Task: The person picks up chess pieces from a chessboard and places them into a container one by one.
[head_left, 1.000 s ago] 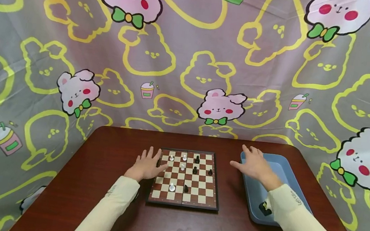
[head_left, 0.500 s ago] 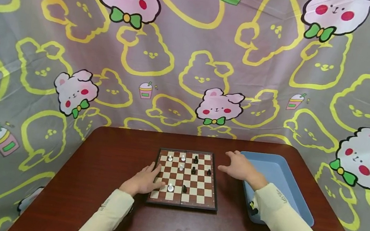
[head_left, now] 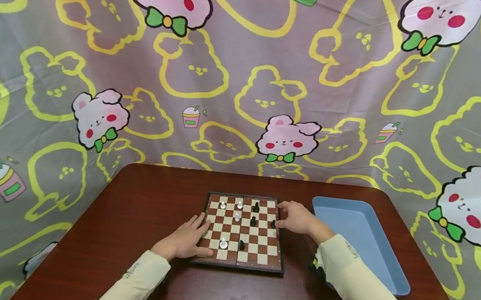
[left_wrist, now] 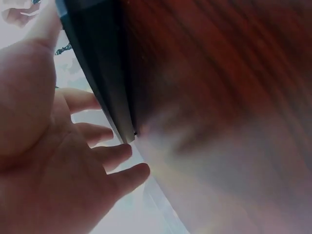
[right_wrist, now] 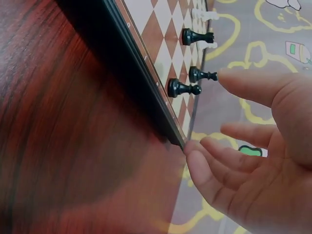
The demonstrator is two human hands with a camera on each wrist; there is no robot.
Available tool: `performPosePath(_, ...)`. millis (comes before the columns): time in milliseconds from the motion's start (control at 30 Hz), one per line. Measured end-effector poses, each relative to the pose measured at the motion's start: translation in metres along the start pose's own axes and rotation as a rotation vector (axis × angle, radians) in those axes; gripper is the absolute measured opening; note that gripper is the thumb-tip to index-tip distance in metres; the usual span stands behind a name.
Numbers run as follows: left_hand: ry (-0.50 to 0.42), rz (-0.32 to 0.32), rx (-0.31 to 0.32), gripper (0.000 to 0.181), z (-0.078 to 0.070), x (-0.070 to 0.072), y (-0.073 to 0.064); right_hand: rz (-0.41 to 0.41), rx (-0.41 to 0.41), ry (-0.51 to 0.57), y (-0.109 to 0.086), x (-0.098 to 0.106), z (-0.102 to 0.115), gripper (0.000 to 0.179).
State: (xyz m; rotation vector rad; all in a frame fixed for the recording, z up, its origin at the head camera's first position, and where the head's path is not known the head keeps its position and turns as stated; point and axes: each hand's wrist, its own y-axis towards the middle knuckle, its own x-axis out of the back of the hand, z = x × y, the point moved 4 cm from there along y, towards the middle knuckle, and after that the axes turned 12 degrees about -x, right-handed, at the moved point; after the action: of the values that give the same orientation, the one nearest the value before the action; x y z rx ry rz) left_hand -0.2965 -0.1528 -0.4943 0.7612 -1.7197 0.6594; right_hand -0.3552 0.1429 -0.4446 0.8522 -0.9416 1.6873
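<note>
A brown-and-white chessboard with a dark frame lies on the table. Against its left edge rests my left hand, fingers spread and thumb over the near left corner. My right hand is at the board's right edge, towards the far corner, its fingertips by the frame and its thumb beside a black pawn. Nothing is visibly held in either hand. Several white pieces, one a white piece near the front, stand on the left half. On the right half are black pieces, including a black knight.
A blue tray stands right of the board, its near left part hidden by the right sleeve. The dark red wooden table reaches back to a patterned cloth, which hangs behind and at both sides.
My right hand has moved left from over the tray to the board's right edge. My left hand has slid slightly nearer along the left edge. The pieces stand where they were.
</note>
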Motion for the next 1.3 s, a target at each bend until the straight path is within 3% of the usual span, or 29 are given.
performPosePath(167,0.020,0.009,-0.051,0.099,-0.004,-0.003,0.003,0.049,0.017,0.011,0.010,-0.007,-0.002,0.055)
performPosePath(500,0.033,0.016,-0.052,0.106,0.000,-0.004,0.006,0.105,0.060,0.076,0.021,-0.017,-0.006,0.045)
performPosePath(1000,0.046,0.005,-0.081,0.108,0.000,-0.007,0.009,0.006,0.121,-0.049,0.029,-0.030,-0.010,0.020)
performPosePath(1300,0.036,0.023,-0.075,0.109,0.000,-0.007,0.008,0.007,0.140,-0.058,0.030,-0.031,-0.008,0.016)
